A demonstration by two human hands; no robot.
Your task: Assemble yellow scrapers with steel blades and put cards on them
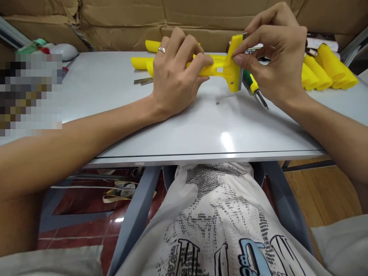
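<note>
My left hand [179,74], with a ring on one finger, is closed round the handle of a yellow scraper [227,69]. The scraper's wide head points right and carries a metal blade [240,78] along its edge. My right hand [276,51] pinches the upper end of that head between thumb and fingers. Below the head, a small screw [217,103] lies on the white table [178,134]. A green and yellow screwdriver [254,86] rests under my right hand, its tip towards the front right. Further yellow pieces [139,63] lie behind my left hand.
Metal strips [143,81] lie left of my left hand. Several yellow tubular handles [330,69] are piled at the right. Cardboard [120,23] stands along the back. A white rounded object [64,51] sits at the back left.
</note>
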